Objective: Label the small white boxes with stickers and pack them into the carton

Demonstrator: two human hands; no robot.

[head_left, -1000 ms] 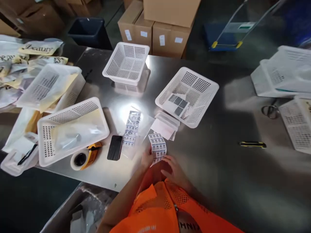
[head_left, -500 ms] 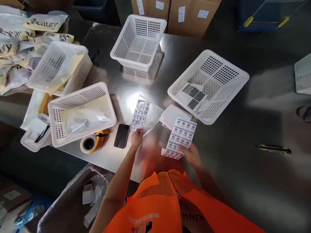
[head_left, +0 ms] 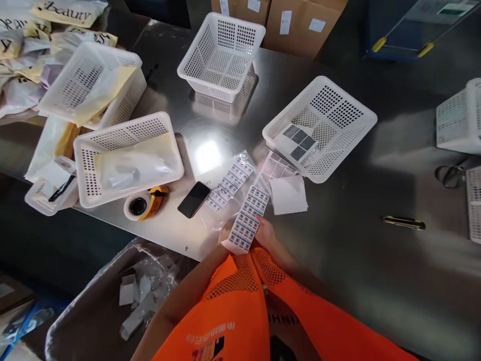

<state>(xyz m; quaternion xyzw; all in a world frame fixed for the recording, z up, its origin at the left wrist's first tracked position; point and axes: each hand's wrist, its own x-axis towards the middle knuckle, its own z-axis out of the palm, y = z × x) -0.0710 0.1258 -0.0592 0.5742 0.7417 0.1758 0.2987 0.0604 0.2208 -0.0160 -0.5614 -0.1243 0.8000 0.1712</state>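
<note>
My right hand (head_left: 266, 233) is closed on the right edge of a white label sheet (head_left: 248, 220) printed with rows of small codes and blue bars. My left hand (head_left: 224, 233) is at the lower end of a clear plastic bag (head_left: 214, 220), partly hidden behind the sheet's bottom corner; its fingers look closed on the bag. Inside the bag lies another label sheet (head_left: 235, 178). A phone (head_left: 194, 199) lies left of the bag. White paper pieces (head_left: 289, 195) and a sheet of pale labels (head_left: 276, 165) lie beyond my right hand.
A white basket (head_left: 361, 118) with dark-printed cards stands at right, another basket (head_left: 221, 93) at the back. Two more baskets, one here (head_left: 173, 173), are left. A tape roll (head_left: 137, 205), a utility knife (head_left: 404, 222) and scissors (head_left: 449, 175) lie about. A lined bin (head_left: 93, 286) sits below the edge.
My right hand has brought the label sheet left, over the bag's lower right part and close to my left hand. The pale label sheet beside the white paper has come into view.
</note>
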